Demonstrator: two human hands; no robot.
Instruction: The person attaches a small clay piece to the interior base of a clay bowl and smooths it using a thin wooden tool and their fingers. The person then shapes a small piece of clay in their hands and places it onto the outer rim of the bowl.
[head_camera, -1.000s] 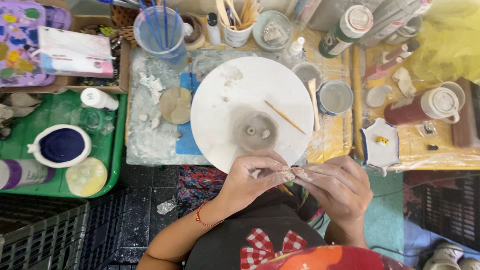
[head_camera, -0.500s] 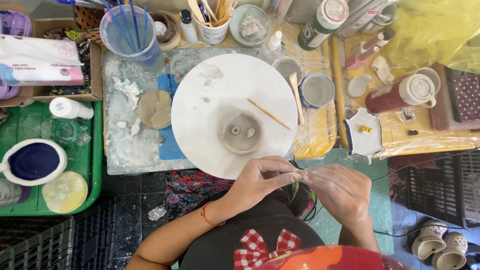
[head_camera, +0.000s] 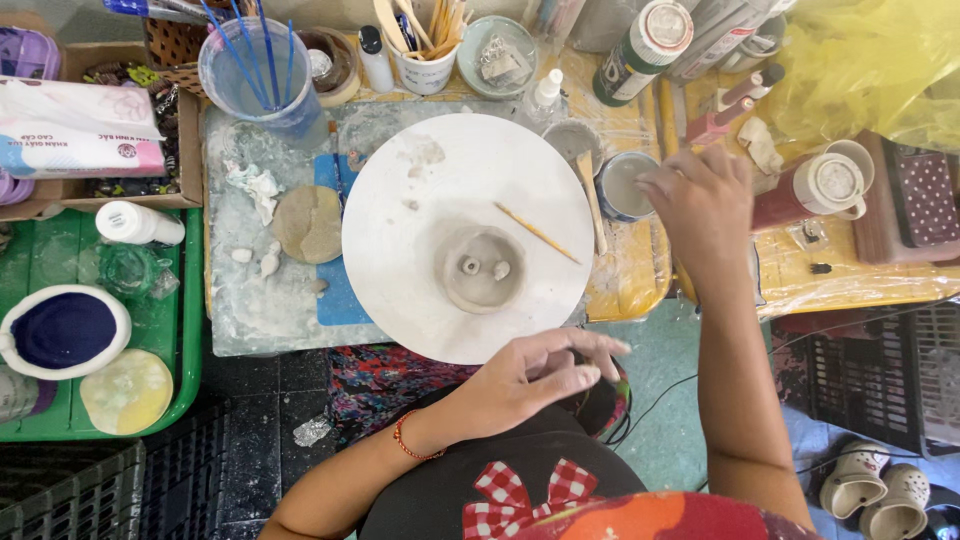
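A round white board (head_camera: 400, 200) lies on the table with a small grey clay bowl (head_camera: 483, 268) on it, two little clay balls inside. A thin wooden stick (head_camera: 535, 232) rests on the board to the bowl's right. My left hand (head_camera: 530, 375) hovers over my lap just below the board's near edge, thumb and fingers loosely pinched; whether it holds anything is hidden. My right hand (head_camera: 700, 205) is stretched out over the table's right side, fingers apart and empty, beside a small round cup of grey liquid (head_camera: 620, 190). A flat wooden tool (head_camera: 590, 200) lies by that cup.
A flat clay disc (head_camera: 308, 223) and clay crumbs lie left of the board. Behind stand a blue cup of brushes (head_camera: 260, 80) and a pot of tools (head_camera: 425, 50). A green tray (head_camera: 190, 300) holds a blue dish (head_camera: 65, 330). A red mug (head_camera: 815, 190) stands right.
My hands were together over my lap, pinching something small. They have parted: the right hand has reached up and right to the small cup, the left stays near my lap.
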